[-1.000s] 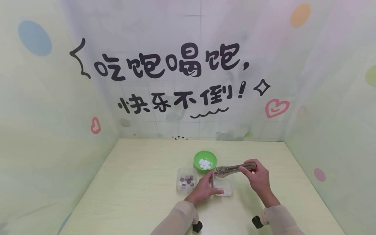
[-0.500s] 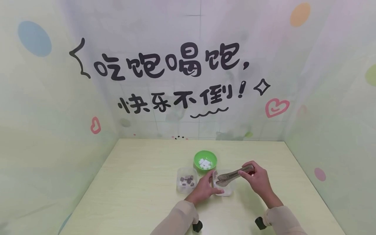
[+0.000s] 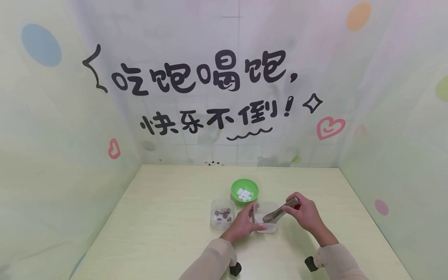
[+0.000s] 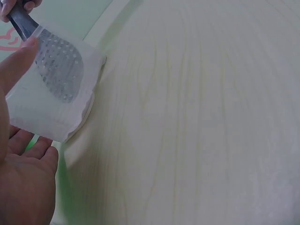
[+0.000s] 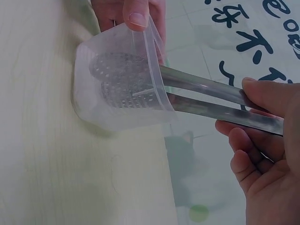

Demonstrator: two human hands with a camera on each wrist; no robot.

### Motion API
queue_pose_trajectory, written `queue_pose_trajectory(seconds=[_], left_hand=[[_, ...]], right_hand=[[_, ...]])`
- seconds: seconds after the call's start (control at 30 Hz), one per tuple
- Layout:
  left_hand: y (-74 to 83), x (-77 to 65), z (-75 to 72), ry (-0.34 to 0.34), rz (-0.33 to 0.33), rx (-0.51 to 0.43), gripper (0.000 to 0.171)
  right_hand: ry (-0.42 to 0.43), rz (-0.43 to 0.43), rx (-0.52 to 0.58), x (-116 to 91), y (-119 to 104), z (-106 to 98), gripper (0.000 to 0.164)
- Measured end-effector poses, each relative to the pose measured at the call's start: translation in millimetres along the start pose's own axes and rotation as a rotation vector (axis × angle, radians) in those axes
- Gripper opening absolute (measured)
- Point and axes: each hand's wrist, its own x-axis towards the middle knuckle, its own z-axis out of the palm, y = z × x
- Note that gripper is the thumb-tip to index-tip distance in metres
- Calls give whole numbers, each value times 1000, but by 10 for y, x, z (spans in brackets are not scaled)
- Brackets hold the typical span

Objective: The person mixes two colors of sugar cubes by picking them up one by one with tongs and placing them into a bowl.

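My left hand [image 3: 243,224] holds a translucent plastic container [image 5: 129,119], thumb over the near side and fingers round the left side. In my right hand [image 3: 306,213] is a pair of metal tongs [image 5: 206,84], pinched between thumb and fingers near the handle end. Both perforated heads of the tongs are inside the container and show through its wall in the right wrist view; the two arms stand slightly apart there. Just behind the container stands a green bowl [image 3: 244,181] with several white lumps [image 3: 244,195] in it.
Left of my left hand, a second clear container [image 3: 214,223] holds several small brownish-grey cubes [image 3: 225,214]. All of it stands on a pale wood-grain table [image 3: 157,217]. Printed wall sheets [image 3: 196,151] close off the back and both sides.
My right hand has brought the tongs down from over the container's rim, so their heads now lie inside it. The left hand and the container stay where they were.
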Motion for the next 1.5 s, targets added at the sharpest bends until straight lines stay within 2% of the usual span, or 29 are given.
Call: queue_pose_trajectory(seconds=[0.33,0.67,1.07,1.5], left_hand=[[0,4,-5,-4,9,-16,93],[4,4,-1,-1,14,-21,94],[0,-7,3,2,15,-1,95],[-15,-8,0,-9,20,-23,95]], right_hand=[[-109,0,-33,27,-79,-57,21],[-120,-24,-70,23,-117,-58,19],[-16,-49,-50,-39,-62,-18,20],[196,-146,-6,-46,-16,20,22]])
